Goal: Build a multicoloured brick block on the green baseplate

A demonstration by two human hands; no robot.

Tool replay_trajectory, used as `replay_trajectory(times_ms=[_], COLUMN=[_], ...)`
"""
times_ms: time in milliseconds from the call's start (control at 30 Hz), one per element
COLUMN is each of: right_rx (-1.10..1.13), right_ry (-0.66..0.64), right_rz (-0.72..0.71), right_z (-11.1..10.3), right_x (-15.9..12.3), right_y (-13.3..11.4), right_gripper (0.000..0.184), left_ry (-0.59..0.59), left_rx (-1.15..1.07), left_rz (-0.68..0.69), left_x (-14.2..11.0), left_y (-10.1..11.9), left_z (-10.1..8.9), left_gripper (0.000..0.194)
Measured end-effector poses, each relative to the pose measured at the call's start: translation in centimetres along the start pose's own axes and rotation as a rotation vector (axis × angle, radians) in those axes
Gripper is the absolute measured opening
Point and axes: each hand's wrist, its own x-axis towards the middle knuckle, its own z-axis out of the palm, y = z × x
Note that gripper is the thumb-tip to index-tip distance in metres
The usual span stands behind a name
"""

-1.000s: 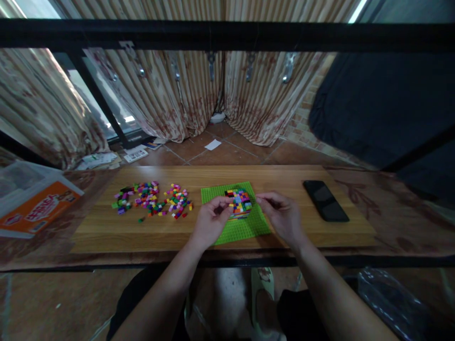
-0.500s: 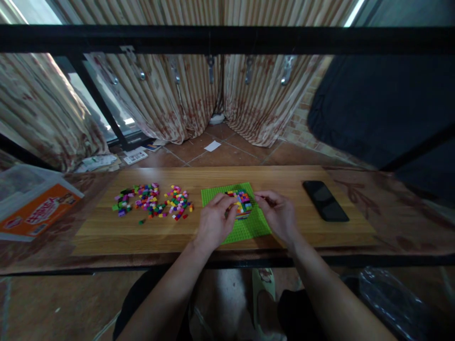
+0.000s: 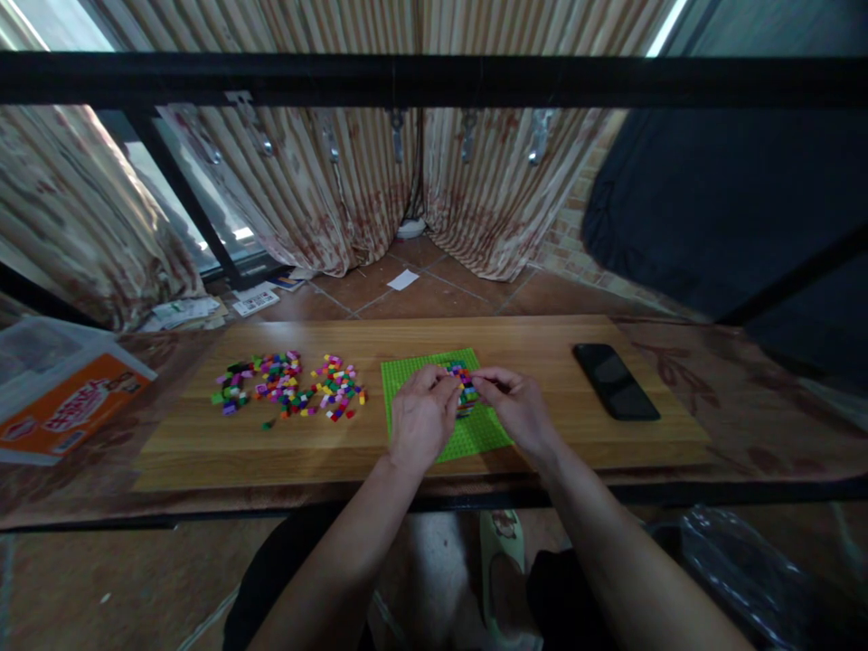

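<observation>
A green baseplate (image 3: 407, 380) lies on a wooden board (image 3: 542, 434), with a small block of many-coloured bricks (image 3: 463, 377) built on it. My left hand (image 3: 424, 418) rests over the left side of that block, fingers curled and pinched at its edge. From the right, my right hand (image 3: 519, 407) meets it, fingertips pinched together above the block. The two hands nearly touch and hide most of the build. What the fingertips pinch is too small to make out.
A heap of loose coloured bricks (image 3: 288, 387) lies on the board to the left. A black phone (image 3: 615, 393) sits at the right. An orange and white box (image 3: 58, 398) stands at the far left. A black bar (image 3: 434, 77) crosses overhead; curtains hang behind.
Both hands have closed in over the brick block from either side, and now cover most of it. The view has tilted slightly.
</observation>
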Motion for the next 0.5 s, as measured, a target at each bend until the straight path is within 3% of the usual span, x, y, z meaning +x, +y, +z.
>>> replay_trajectory(times_ms=[267, 500], right_rx=[0.108, 0.1], right_ry=[0.052, 0.087], right_rz=[0.096, 0.192], right_z=[1.1, 1.9], right_x=[0.2, 0.6], right_y=[0.2, 0.6], right_gripper=[0.042, 0.041], left_ry=[0.054, 0.053], left_rx=[-0.103, -0.175], left_rz=[-0.126, -0.177], left_x=[0.2, 0.3], left_y=[0.3, 0.5], left_z=[0.3, 0.1], left_gripper=[0.013, 0.016])
